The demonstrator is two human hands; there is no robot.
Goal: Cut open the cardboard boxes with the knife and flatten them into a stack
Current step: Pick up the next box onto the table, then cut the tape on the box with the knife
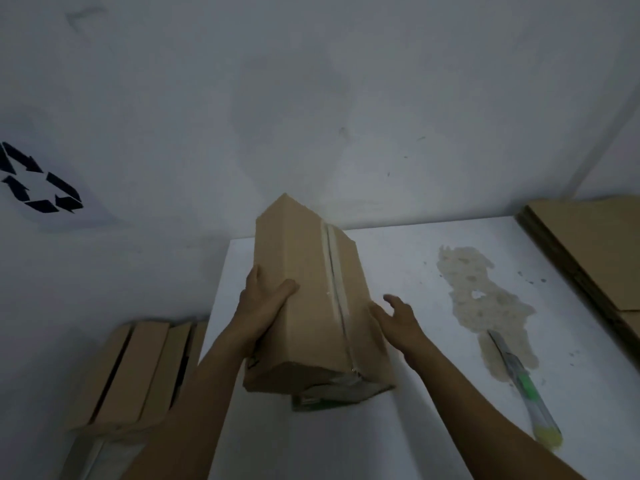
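The box (304, 296) is held over the surface's (415, 427) left edge, seam up, probably for cutting. Its side is clasped by the left grip (266, 299); the right grip (394, 317) is spread open beside it, empty. The knife (519, 379) is parked toward the right edge.

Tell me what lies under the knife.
The knife lies on the white table, its far end over a beige stain. Whatever sits directly beneath it is covered.

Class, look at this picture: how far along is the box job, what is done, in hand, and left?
Done: flattened cardboard lies stacked far right on the table. In hand: the left hand grips a taped box, the right hand open beside it; the knife lies on the table, unheld. Left: flattening this box and the boxes at lower left, which appear unflattened.
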